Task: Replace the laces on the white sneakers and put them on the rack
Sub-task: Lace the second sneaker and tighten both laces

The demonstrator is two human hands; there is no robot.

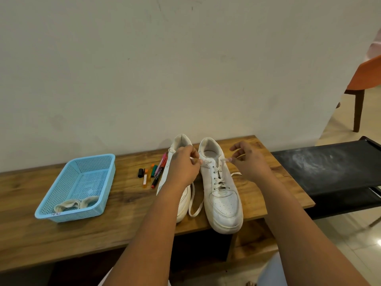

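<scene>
Two white sneakers stand side by side on the wooden bench (61, 234), toes towards me. The right sneaker (223, 205) has a white lace (219, 178) threaded through its eyelets. My left hand (184, 165) pinches one lace end at the top left eyelet. My right hand (250, 159) pinches the other end at the top right eyelet. A loose length of lace (194, 205) trails between the two shoes. The left sneaker (182, 205) is partly hidden behind my left forearm.
A light blue plastic basket (82, 184) at the left holds bundled off-white laces (76, 203). Several coloured markers (153, 174) lie beside the left sneaker. A black fabric rack (329, 168) stands to the right of the bench. An orange chair (365, 79) is at the far right.
</scene>
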